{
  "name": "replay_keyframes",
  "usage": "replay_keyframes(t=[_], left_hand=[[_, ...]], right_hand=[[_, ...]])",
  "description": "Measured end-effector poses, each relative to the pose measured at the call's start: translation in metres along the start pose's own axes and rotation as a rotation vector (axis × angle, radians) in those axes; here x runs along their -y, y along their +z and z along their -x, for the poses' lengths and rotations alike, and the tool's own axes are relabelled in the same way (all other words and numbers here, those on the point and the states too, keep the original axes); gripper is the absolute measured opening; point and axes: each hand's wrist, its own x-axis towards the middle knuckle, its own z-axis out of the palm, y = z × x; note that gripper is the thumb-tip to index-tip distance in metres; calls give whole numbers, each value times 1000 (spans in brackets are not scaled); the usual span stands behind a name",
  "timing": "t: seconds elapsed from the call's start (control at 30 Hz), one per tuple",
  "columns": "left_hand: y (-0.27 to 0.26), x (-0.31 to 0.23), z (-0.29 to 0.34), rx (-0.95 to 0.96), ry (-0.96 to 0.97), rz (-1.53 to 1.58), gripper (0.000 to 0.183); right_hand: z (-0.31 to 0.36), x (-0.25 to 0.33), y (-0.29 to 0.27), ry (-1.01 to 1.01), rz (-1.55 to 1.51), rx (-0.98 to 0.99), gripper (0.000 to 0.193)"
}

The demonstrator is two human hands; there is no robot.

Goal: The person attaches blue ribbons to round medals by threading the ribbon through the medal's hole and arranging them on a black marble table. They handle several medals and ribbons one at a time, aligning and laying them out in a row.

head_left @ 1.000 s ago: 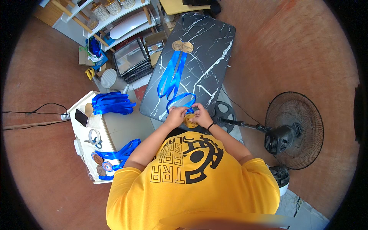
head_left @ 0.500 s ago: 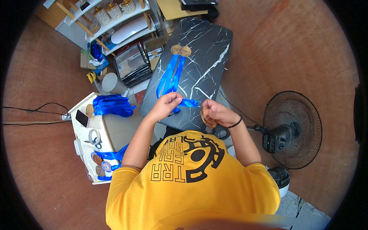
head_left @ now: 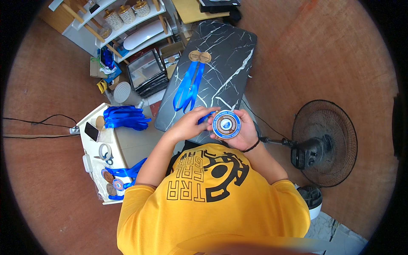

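"Blue and brown, that medal [head_left: 226,124]. Where is it?"

"In the right hand [head_left: 246,128], face up, over the near end of the table [head_left: 233,63]. Its fingers curl around the rim, palm mostly up, a black band [head_left: 251,146] at the wrist."

"And the left hand [head_left: 187,124]?"

"Just beside it, back upward, fingers bent and closed on the blue ribbon [head_left: 206,118]. Both forearms slant inward in front of the yellow shirt [head_left: 212,212], elbows bent."

"What's the table like?"

"Black with white veins, marble-patterned, rounded at the corners. Toward its far end two brown medals [head_left: 205,57] touch, their blue straps [head_left: 182,91] trailing toward the person."

"To the left?"

"White stand [head_left: 91,148]: a bundle of blue straps [head_left: 127,117] at its far end, then a phone [head_left: 91,131], a tape roll [head_left: 104,151] and scissors [head_left: 110,161]. More medals [head_left: 118,184] lie at the near end, with blue straps beside them."

"Beyond that?"

"Stacked frames [head_left: 146,72] lean near a grey bin [head_left: 123,92]. Behind them is a white shelf [head_left: 134,20] with wooden posts, bearing three patterned jars [head_left: 126,14]."

"On the right?"

"Black fan [head_left: 327,142], round cage, well apart from the hands, near a brown wall [head_left: 340,55]."
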Motion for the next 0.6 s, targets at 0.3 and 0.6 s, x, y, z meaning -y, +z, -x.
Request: replay_keyframes(t=[0.3, 0.6], left_hand=[[33, -9, -12, -478, 124, 323, 39], [51, 25, -20, -259, -37, 343, 20]], right_hand=[[-4, -3, 9, -383, 262, -373, 18], [10, 32, 40, -290, 467, -176, 16]])
